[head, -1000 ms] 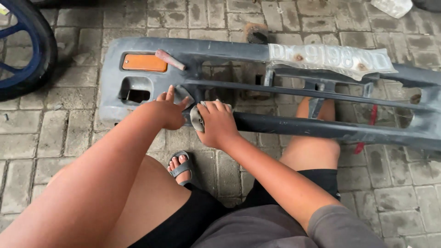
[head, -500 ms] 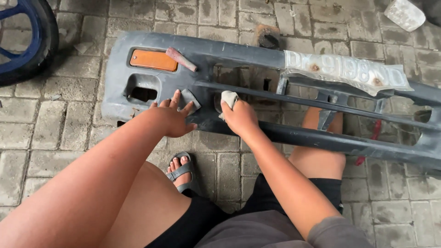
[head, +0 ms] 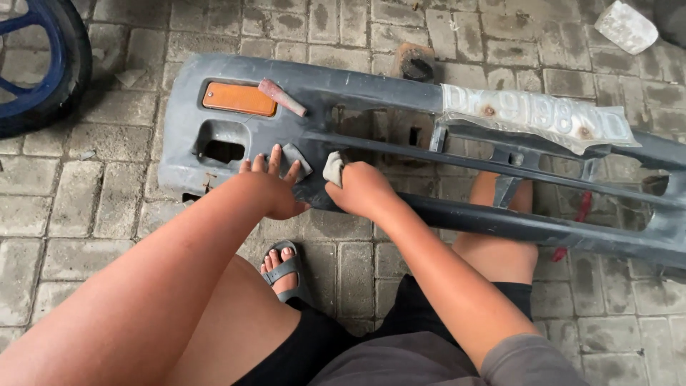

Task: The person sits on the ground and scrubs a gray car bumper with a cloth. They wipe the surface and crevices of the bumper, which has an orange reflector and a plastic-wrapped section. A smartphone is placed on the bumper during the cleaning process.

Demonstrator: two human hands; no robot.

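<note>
Bumper (head: 400,93), a grey car part, lies across the upper half of the head view on the paved floor (head: 107,214). Left hand (head: 275,189) rests flat on its lower left face, fingers (head: 274,159) spread, beside a small grey sanding pad (head: 296,159). Right hand (head: 361,189), near centre, has its fingers closed around a pale folded piece of sandpaper (head: 333,169) pressed to the bumper. An orange lamp (head: 239,99) sits upper left; a blue wheel (head: 43,64) fills the corner.

The blue wheel (head: 39,64) at upper left is cut by the frame edge. The grey bumper (head: 371,93) runs off at right. The right hand (head: 361,189) hides most of its folded sandpaper (head: 333,169).
</note>
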